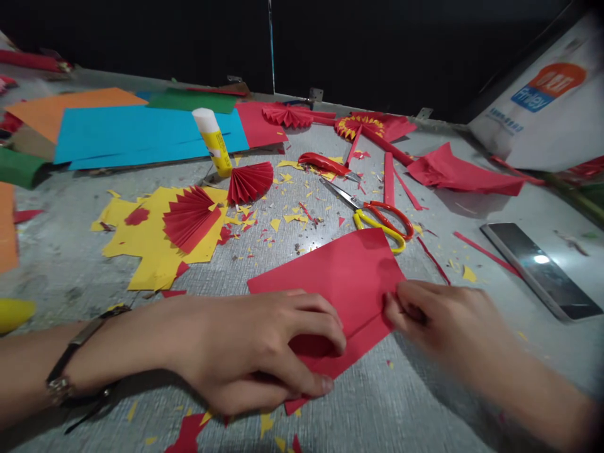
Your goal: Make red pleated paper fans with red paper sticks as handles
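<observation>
A sheet of red paper lies in front of me, with a fold line running along its near side. My left hand holds the paper down near its lower left, with bent fingers on top and the thumb at the near edge. At the right edge, my right hand pinches the paper between thumb and curled fingers, slightly blurred. Just beyond the sheet rest scissors with one red and one yellow handle, their blades partly open. The yellow handle is partly behind the paper's far corner.
Pleated red paper fans lie beside an upright glue stick and cut yellow paper. A red-handled cutter is farther back. Blue card lies back left, a phone at right, and a white bag behind. Paper scraps litter the table.
</observation>
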